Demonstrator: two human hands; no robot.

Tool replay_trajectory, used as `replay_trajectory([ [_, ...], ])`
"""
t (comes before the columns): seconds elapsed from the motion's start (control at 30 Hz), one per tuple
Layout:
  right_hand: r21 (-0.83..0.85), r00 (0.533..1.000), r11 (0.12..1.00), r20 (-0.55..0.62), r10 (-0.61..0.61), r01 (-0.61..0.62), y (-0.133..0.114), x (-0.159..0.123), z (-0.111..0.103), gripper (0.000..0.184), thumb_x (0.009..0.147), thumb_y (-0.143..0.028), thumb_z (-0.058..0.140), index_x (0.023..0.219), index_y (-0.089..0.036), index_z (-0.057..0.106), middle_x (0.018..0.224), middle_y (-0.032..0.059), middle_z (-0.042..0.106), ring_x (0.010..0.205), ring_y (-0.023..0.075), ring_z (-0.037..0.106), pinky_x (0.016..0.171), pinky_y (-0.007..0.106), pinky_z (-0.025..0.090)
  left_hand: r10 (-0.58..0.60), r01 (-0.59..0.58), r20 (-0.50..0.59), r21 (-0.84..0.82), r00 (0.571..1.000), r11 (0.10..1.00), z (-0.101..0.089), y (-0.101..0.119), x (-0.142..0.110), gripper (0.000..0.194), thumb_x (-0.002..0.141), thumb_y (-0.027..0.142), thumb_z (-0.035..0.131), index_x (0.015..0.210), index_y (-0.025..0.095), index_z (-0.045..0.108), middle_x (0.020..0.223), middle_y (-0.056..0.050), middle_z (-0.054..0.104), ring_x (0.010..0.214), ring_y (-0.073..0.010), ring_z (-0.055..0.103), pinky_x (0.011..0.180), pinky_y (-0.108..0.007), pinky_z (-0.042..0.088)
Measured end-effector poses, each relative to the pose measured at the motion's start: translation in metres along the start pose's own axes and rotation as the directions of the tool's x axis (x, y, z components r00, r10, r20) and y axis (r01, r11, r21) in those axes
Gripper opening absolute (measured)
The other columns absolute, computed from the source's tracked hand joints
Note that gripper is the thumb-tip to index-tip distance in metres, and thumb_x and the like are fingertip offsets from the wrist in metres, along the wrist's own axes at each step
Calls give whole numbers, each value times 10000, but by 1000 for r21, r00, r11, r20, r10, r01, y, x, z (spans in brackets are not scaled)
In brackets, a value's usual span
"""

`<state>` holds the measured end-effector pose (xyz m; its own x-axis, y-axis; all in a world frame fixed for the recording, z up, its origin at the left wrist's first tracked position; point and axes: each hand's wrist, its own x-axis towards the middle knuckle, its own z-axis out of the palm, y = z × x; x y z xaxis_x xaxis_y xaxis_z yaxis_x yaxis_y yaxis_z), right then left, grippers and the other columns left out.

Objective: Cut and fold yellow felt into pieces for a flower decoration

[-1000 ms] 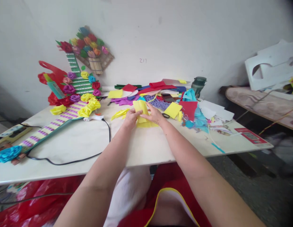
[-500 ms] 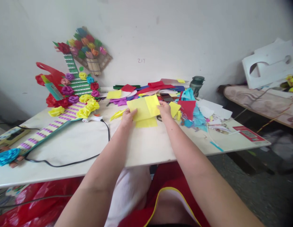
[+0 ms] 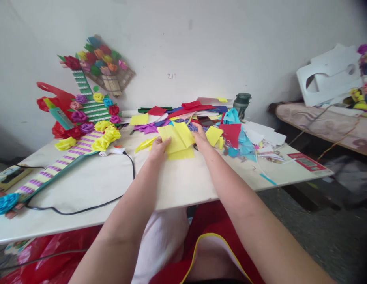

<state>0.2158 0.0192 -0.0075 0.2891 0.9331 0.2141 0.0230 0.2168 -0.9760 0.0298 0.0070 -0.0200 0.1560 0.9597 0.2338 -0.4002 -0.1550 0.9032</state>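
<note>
Both my hands hold a yellow sheet of paper point(image 3: 176, 138) above the far middle of the white table point(image 3: 91, 185). My left hand point(image 3: 158, 146) pinches its left lower edge, fingers closed on it. My right hand point(image 3: 200, 139) grips its right edge. A second yellow sheet point(image 3: 181, 154) lies flat on the table just under the held one. A yellow paper strip point(image 3: 143, 144) lies to the left of my left hand.
A heap of coloured paper scraps point(image 3: 201, 114) fills the back of the table, with a dark green jar point(image 3: 241, 104) behind it. A white glue gun point(image 3: 112, 151) with a black cord point(image 3: 83, 207) lies left. Paper-flower decorations point(image 3: 83, 118) stand at the left.
The yellow sheet was folded narrow a second ago, then was spread wide between my hands. Now it is lower and closer to the table. The view has swung slightly right.
</note>
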Motion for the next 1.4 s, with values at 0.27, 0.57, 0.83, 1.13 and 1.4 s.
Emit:
replay_trajectory([
  [0.27, 23, 996, 999, 88, 22, -24, 9, 4, 5, 122, 673, -176, 577, 786, -180, 621, 654, -31, 629, 586, 116, 595, 652, 278, 528, -30, 28, -56, -30, 998, 999, -1, 0, 3, 448, 531, 353, 831, 904, 150, 686, 889, -115, 748, 1036, -321, 663, 916, -420, 537],
  [0.57, -137, 958, 967, 225, -180, 214, 4, 1, -5, 312, 771, -396, 598, 963, -187, 727, 1168, 80, 671, 1164, 224, 580, 1054, 394, 381, -86, 73, -107, -119, 991, 990, 0, 1, 4, 285, 663, 275, 745, 899, 151, 645, 969, -113, 742, 1065, -296, 655, 949, -406, 532],
  [0.83, -358, 865, 864, 477, -157, 354, -1, -9, -2, 796, 541, -480, 833, 1237, -147, 637, 1585, 138, 195, 1466, 294, 168, 1180, 392, 162, -100, 93, -54, -115, 994, 989, -2, 3, 5, 332, 703, 337, 713, 981, 178, 625, 1080, -115, 716, 1159, -306, 603, 969, -407, 519],
  [1.13, -446, 890, 818, 425, -164, 363, 2, -3, 4, 499, 681, -254, 691, 1165, -133, 681, 1526, 142, 347, 1419, 273, 311, 1162, 376, 206, -158, 161, 30, -179, 987, 971, 3, 11, -1, 226, 757, 248, 641, 970, 171, 645, 1003, -102, 735, 1167, -300, 598, 984, -389, 509],
  [1.4, -628, 955, 720, 215, -206, 296, 0, -2, 3, 268, 797, -170, 499, 915, -171, 740, 1287, 66, 621, 1163, 215, 575, 1003, 323, 408, -135, 142, 49, -199, 990, 970, 3, 9, -1, 261, 719, 241, 690, 960, 158, 636, 988, -108, 732, 1115, -295, 629, 993, -418, 496],
])
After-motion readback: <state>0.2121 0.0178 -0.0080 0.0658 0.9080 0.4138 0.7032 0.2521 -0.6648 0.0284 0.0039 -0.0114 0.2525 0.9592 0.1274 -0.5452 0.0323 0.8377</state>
